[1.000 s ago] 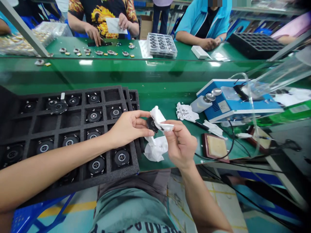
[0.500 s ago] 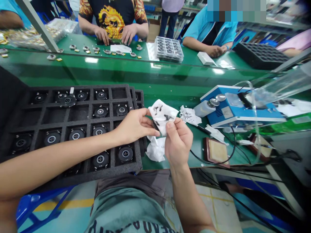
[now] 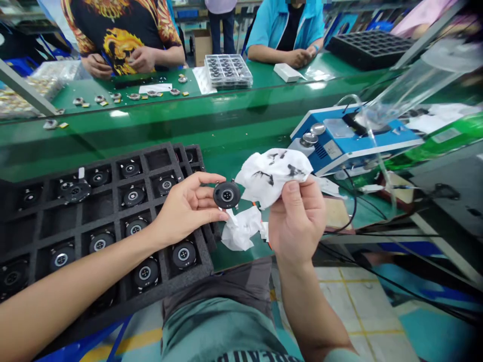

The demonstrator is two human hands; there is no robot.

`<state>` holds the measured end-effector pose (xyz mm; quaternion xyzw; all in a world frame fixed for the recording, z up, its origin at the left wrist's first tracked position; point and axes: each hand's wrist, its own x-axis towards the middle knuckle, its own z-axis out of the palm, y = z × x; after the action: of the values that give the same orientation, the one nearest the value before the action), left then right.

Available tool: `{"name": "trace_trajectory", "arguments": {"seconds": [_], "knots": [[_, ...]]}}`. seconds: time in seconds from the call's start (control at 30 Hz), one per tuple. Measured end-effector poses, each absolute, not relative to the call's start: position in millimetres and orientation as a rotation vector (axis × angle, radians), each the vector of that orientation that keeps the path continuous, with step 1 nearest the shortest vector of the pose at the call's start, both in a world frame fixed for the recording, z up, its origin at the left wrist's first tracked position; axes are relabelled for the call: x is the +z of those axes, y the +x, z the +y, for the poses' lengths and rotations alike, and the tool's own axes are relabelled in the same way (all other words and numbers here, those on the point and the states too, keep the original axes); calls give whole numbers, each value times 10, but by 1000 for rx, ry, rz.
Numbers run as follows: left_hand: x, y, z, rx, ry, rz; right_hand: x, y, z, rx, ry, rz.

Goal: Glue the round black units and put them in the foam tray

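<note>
Between the thumb and fingers of my left hand (image 3: pixel 192 203) is a round black smartwatch body (image 3: pixel 227 195), its sensor back turned up towards me. My right hand (image 3: pixel 300 218) pinches a white wipe (image 3: pixel 273 173) smudged with black marks. The wipe is spread out just right of the watch body. Below the two hands a crumpled white wipe (image 3: pixel 241 230) lies on the green table. Left of my left hand stands a black foam tray (image 3: pixel 166 147), with similar watch bodies (image 3: pixel 183 255) in many of its compartments; my left forearm crosses over it.
A blue machine (image 3: pixel 335 146) with a clear tube stands to the right, beside a metal-capped bottle (image 3: pixel 308 140) and a green bottle (image 3: pixel 437 136). Cables (image 3: pixel 354 201) run along the right edge. Across the table, two people sit near a clear parts box (image 3: pixel 228 70).
The wipe has come away from the watch body, which now shows plainly in my left hand. My right hand has moved right with the wipe. The view has shifted too.
</note>
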<state>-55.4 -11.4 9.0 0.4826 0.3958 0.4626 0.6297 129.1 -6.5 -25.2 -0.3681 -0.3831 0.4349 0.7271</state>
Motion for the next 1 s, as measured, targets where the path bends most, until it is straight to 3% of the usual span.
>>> {"name": "trace_trajectory", "arguments": {"seconds": [0.77,1.0], "knots": [[55,-546,-160,1032,1131,991,-343,1017,-104,647,-991,-894],[54,-529,-160,1035,1125,1009,-474,966,-208,382,-1068,-1093]]}}
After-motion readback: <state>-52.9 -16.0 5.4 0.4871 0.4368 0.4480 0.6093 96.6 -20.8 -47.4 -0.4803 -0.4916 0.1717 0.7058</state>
